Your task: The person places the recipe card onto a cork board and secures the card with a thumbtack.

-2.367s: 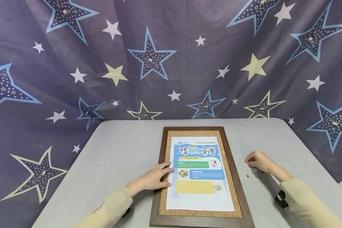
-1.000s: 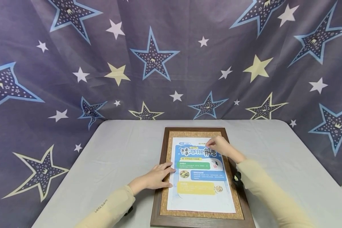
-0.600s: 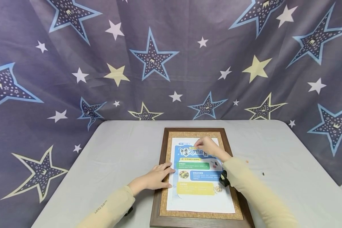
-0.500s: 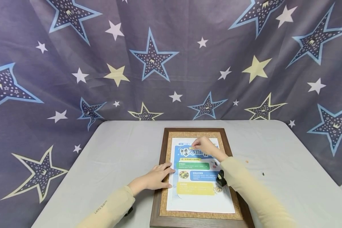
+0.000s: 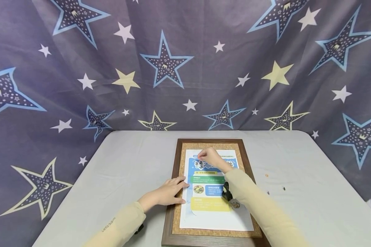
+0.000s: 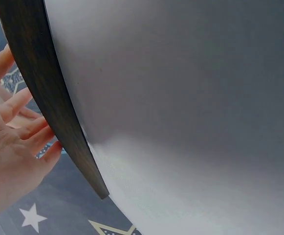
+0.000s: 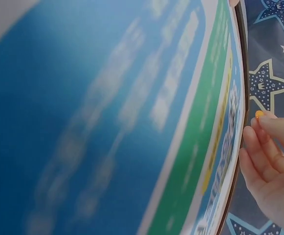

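Right hand (image 5: 209, 156): shifted left to poster's (image 5: 216, 219) upper left, pinching orange piece (image 7: 259, 114), apparently unplaced
Left hand (image 5: 167, 192): spread, touching poster

"Classification of premises?"

"Indoor tabletop station, screened with cloth. Whether home, office or studio cannot be determined."

"Grounds?"

"Head view: a creased purple-grey curtain (image 5: 201, 89), printed with stars, spans nine o'clock through twelve to three, directly behind and beside the table (image 5: 136, 161). The table, pale grey and round-cornered, extends from centre to six."

"Corroboration?"

"Star-printed cloth appears near half past seven in the left wrist view, near three in the right."

"Furnishings?"

"One framed cork board (image 5: 204, 240) bearing a printed sheet (image 5: 210, 196), at five, consistent with desk use."
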The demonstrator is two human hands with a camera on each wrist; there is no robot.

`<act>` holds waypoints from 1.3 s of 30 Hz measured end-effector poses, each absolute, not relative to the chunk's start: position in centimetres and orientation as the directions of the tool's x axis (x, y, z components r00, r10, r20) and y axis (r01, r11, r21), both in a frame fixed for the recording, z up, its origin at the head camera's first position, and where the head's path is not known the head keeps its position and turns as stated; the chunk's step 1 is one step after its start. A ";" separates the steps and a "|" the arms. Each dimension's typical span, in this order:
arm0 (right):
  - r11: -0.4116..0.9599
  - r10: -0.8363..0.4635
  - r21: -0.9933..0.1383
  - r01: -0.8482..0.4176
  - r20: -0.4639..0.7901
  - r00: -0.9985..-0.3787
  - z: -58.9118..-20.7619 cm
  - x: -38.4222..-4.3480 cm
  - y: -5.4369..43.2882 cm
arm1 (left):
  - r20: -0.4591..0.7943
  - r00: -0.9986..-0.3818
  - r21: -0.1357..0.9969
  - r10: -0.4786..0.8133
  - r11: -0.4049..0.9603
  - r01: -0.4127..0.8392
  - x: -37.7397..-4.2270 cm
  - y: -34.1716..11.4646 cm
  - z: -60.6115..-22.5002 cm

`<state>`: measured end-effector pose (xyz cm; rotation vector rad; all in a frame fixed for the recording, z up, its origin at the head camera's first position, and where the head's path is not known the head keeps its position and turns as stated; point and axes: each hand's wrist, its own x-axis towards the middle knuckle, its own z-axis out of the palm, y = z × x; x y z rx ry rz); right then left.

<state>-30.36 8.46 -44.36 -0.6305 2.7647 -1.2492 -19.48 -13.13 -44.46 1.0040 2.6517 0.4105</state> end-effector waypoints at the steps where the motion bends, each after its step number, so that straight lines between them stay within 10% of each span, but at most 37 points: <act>1: 0.586 -0.376 -0.734 -0.343 0.128 -0.918 -44.4 -30.4 8.2 | -0.154 -0.721 0.356 0.676 0.718 0.598 -19.5 -13.1 -44.4; 24: 0.524 -0.270 -0.813 -0.256 0.127 -0.955 -46.0 -31.7 4.8 | -0.152 -0.715 0.360 0.682 0.712 0.603 -19.5 -13.3 -44.5; 33: 0.460 -0.304 -0.824 -0.331 0.203 -0.931 -63.6 -45.4 5.3 | -0.150 -0.713 0.352 0.685 0.711 0.609 -19.6 -13.1 -44.5; 39: 0.501 -0.267 -0.802 -0.326 0.216 -0.939 -63.5 -45.3 5.0 | -0.151 -0.715 0.341 0.682 0.715 0.610 -19.6 -13.1 -44.5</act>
